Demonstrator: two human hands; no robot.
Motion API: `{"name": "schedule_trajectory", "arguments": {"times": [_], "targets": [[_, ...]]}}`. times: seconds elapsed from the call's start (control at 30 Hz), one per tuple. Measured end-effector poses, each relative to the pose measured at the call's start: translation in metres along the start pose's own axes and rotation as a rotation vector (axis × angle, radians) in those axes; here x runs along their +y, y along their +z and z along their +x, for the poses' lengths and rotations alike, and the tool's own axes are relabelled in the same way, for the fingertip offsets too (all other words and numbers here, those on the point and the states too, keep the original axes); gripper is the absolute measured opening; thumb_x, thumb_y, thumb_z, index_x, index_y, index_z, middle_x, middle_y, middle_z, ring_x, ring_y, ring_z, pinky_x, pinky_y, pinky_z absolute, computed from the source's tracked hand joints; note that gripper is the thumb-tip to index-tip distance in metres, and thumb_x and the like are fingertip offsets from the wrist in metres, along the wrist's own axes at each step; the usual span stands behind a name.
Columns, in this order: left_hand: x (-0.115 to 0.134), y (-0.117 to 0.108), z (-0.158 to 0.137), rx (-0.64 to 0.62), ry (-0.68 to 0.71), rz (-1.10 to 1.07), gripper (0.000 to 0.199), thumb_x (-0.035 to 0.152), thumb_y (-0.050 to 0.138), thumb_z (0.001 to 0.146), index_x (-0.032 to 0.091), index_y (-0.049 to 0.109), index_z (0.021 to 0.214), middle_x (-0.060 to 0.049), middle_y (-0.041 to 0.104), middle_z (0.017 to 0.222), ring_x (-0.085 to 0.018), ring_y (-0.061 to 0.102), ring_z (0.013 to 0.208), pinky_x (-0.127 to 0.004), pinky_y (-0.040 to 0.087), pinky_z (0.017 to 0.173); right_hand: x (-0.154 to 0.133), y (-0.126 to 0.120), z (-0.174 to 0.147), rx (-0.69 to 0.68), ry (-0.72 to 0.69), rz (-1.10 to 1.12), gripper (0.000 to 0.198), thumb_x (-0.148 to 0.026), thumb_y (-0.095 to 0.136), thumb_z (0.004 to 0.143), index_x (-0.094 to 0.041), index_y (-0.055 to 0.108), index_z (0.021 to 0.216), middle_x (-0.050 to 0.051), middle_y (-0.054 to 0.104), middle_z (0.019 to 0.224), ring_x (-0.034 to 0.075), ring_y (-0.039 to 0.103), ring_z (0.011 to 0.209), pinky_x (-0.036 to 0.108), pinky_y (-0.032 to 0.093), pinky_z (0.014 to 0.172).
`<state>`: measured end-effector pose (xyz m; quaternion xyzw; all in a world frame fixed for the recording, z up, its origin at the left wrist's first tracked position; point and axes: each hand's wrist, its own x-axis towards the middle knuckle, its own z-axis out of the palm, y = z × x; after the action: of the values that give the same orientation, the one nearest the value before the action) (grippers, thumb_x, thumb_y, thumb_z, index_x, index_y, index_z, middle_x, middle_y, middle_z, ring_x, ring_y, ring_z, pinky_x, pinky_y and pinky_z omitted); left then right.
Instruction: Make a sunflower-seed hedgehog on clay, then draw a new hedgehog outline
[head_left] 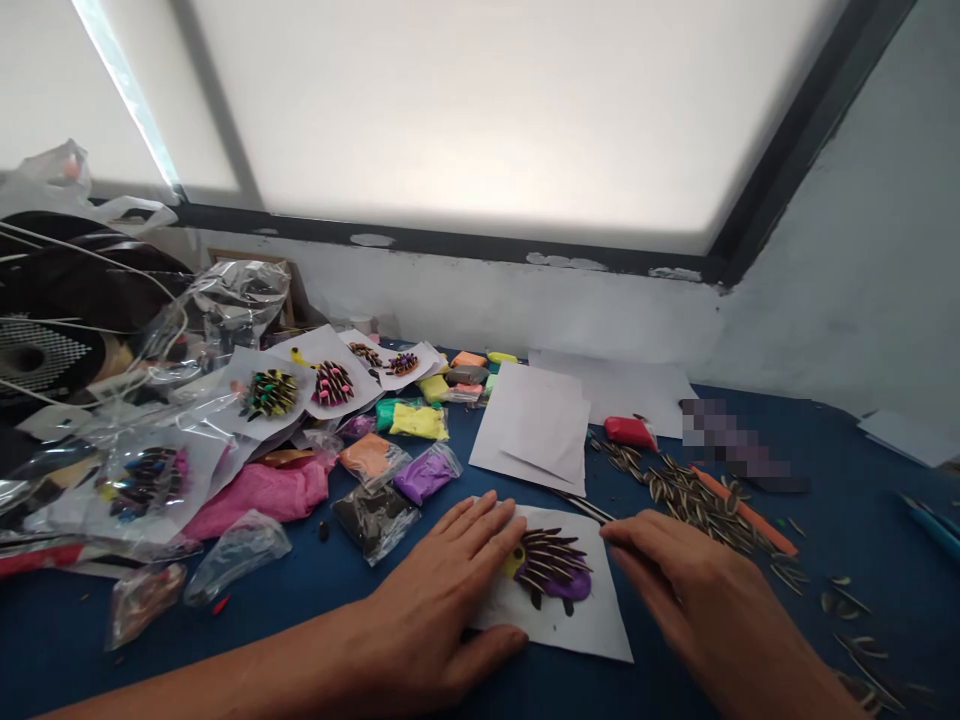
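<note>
Lying flat across the left part of a white paper sheet [611,637], the left hand [454,590] is open, its fingers stretched out close together and its thumb spread toward the sheet's near edge. It presses on the sheet without gripping anything. The right hand [694,575] is partly curled just beside the sheet's right edge, thumb and forefinger nearly together; whether they pinch something cannot be told. A thin rod [591,508] shows at the sheet's far edge, pointing toward those fingertips.

On the sheet, just right of the left fingertips, sits a clay hedgehog [559,570] with a yellow head, a purple body, striped seeds as spines and dark feet.

Right of the sheet, sunflower seeds [679,500] lie scattered over the blue tabletop [330,575] around an orange strip [742,510]. Beyond the sheet are blank papers [525,425] and a red clay packet [630,432]. To its left lie a black clay packet [373,520] and a purple clay packet [427,472].
</note>
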<state>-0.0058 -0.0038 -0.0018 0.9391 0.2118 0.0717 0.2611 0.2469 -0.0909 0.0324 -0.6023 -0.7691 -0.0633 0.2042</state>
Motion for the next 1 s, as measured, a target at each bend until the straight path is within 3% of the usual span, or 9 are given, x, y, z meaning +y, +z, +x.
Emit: {"name": "schedule_trajectory", "arguments": {"times": [0.17,0.3,0.4,0.5,0.57,0.83,1.0], "targets": [[0.002,-0.002,0.003,-0.003,-0.008,-0.011,0.08,0.05,0.054,0.094,0.014,0.019,0.157,-0.012,0.015,0.161,-0.033,0.01,0.148,-0.056,0.014,0.118,-0.007,0.001,0.004,0.044,0.009,0.011,0.025,-0.022,0.045,0.096,-0.023,0.069,0.089,0.002,0.067,0.079,0.015,0.069,0.064,0.023,0.053,0.051],[0.003,-0.008,0.005,-0.016,-0.016,0.009,0.081,0.05,0.054,0.093,0.01,0.023,0.155,-0.016,0.018,0.16,-0.033,0.013,0.148,-0.054,0.013,0.119,-0.012,0.003,0.009,0.074,0.05,0.086,0.025,-0.022,0.046,0.095,-0.021,0.07,0.092,0.003,0.067,0.077,0.015,0.069,0.066,0.024,0.053,0.055],[0.001,-0.012,0.007,-0.026,-0.026,0.034,0.083,0.053,0.053,0.093,0.009,0.022,0.155,-0.016,0.018,0.16,-0.031,0.013,0.148,-0.054,0.01,0.119,-0.014,0.004,0.012,-0.009,0.16,0.211,0.016,-0.021,0.054,0.09,-0.022,0.068,0.097,0.001,0.07,0.078,0.015,0.069,0.066,0.024,0.053,0.057],[-0.001,-0.013,0.009,-0.027,-0.021,0.042,0.085,0.057,0.052,0.093,0.009,0.021,0.156,-0.016,0.018,0.16,-0.03,0.013,0.148,-0.053,0.009,0.119,-0.015,0.005,0.014,-0.083,0.225,0.289,0.008,-0.021,0.057,0.088,-0.023,0.064,0.083,-0.002,0.068,0.07,0.014,0.065,0.058,0.024,0.048,0.052],[-0.001,-0.014,0.009,-0.023,-0.023,0.046,0.086,0.057,0.053,0.092,0.008,0.022,0.155,-0.017,0.018,0.159,-0.031,0.013,0.148,-0.053,0.009,0.119,-0.016,0.007,0.013,-0.081,0.213,0.3,0.014,-0.023,0.056,0.09,-0.024,0.062,0.077,-0.002,0.067,0.068,0.014,0.064,0.057,0.024,0.046,0.052],[0.005,-0.013,0.006,0.015,0.004,0.027,0.081,0.052,0.054,0.091,0.008,0.027,0.154,-0.018,0.023,0.158,-0.033,0.016,0.147,-0.053,0.013,0.119,-0.006,0.02,-0.008,0.014,0.161,0.319,0.016,-0.03,0.052,0.096,-0.024,0.067,0.092,0.0,0.071,0.082,0.014,0.069,0.071,0.02,0.052,0.06],[0.007,-0.015,0.005,0.024,0.013,0.028,0.08,0.05,0.054,0.092,0.006,0.028,0.153,-0.019,0.019,0.158,-0.032,0.015,0.147,-0.05,0.016,0.118,-0.001,0.019,-0.016,0.079,0.133,0.328,0.013,-0.03,0.057,0.093,-0.025,0.067,0.089,-0.001,0.072,0.078,0.013,0.069,0.064,0.018,0.053,0.055]]}}
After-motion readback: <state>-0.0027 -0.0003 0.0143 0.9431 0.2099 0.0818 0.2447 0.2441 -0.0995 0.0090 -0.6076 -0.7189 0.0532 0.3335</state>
